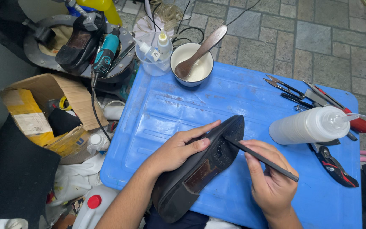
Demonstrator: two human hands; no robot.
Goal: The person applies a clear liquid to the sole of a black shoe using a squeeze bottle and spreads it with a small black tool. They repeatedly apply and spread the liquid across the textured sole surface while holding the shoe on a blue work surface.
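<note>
Ideally, left hand (178,148), fingers clamped on the black shoe (200,169), steadies it sole-up while right hand (270,180), pinching the thin stick (259,157), strokes lightly.

Black shoe (200,169), black stick (261,157), blue tray (157,110), white bottle (308,125), grey stone floor (310,38).

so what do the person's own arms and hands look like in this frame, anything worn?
Both are bare. The left hand and its forearm show no glove, sleeve, watch or bracelet. The right hand is likewise ungloved, with a bare wrist at the bottom edge. No rings visible on any fingers. Nails are short and unpainted. No cables, straps or markings on either arm; the upper arms are out of frame.
</note>
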